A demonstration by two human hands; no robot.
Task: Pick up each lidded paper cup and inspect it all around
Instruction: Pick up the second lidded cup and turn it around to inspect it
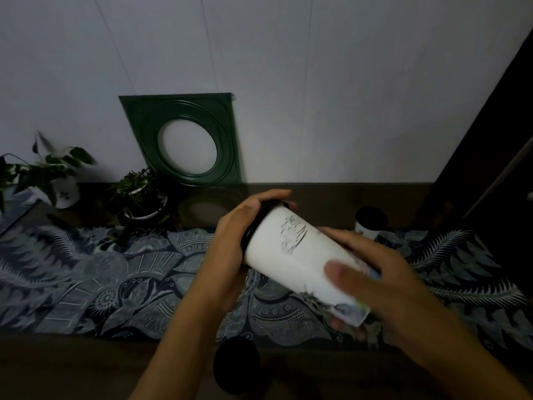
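Above the patterned cloth (pixel 86 272), mid-frame, you've got a white paper cup (pixel 300 255) w/ a black lid (pixel 259 223) held off the table, tipped on its side: lid end up and to the left, base end down and to the right. Grey print shows on the upper wall of the cup, too blurred to read. Your left hand (pixel 233 243) wraps the lid end, fingers curled over the lid rim, palm vs the cup's top. Your right hand (pixel 372 275) grasps the base end, thumb across the near wall, fingers curled under & behind; it's motion-blurred.

A 2nd cup w/ black lid (pixel 370 223) stands upright on the table at the cloth's far edge, right of your hands, well apart from the held one. A 3rd black lid (pixel 236 368) shows at the near edge, btw your forearms; its body can't be made out in the dark.

Further out: a green square frame w/ round opening (pixel 184 140) leans vs the white wall (pixel 317 82). Two potted plants sit far left, one (pixel 138 197) just beside the frame, the other (pixel 54 180) nearer the edge of view
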